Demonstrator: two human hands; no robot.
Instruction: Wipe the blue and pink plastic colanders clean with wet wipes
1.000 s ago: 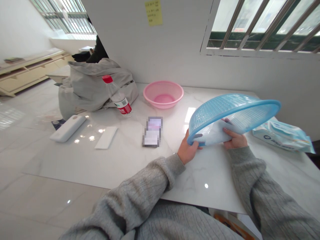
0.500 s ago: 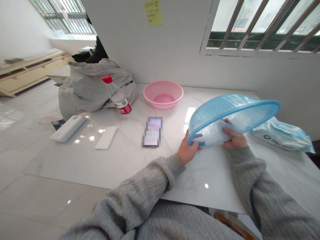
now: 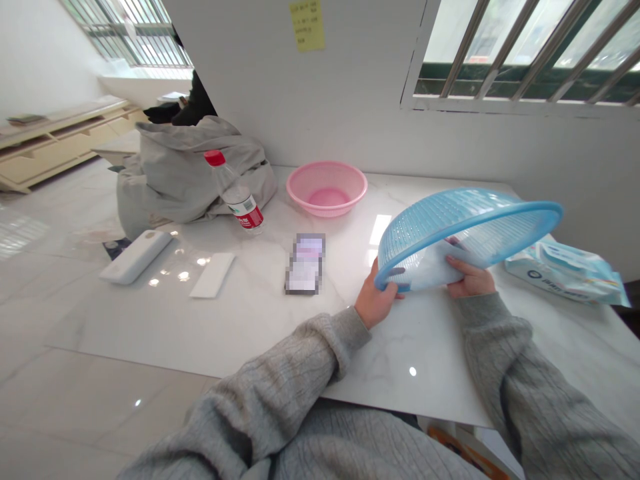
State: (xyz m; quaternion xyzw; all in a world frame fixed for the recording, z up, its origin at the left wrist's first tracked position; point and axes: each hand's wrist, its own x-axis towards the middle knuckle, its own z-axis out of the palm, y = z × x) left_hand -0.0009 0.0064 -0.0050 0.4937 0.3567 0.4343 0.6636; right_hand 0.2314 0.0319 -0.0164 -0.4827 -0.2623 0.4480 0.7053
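A blue plastic basket [image 3: 450, 217] with ribbed, perforated walls is tilted on its side above the table, its opening toward me. My left hand [image 3: 376, 300] grips its rim at the lower left, fingers wrapped round the edge. Inside the opening, my right hand [image 3: 470, 277] is closed on a white wipe [image 3: 433, 263], which lies against the basket's inner wall. Part of the wipe and the right fingertips are hidden by the rim and the cloth. To the right, close to the basket, lies a light-blue pack of wipes [image 3: 565, 273].
A pink basket [image 3: 327, 190] stands near the wall. A phone [image 3: 306, 263], a folded white tissue [image 3: 213, 275], a white oblong case [image 3: 136, 257] and a red-capped bottle [image 3: 240, 200] are on the white table [image 3: 260, 333]. A grey bag [image 3: 185, 173] sits at the back left.
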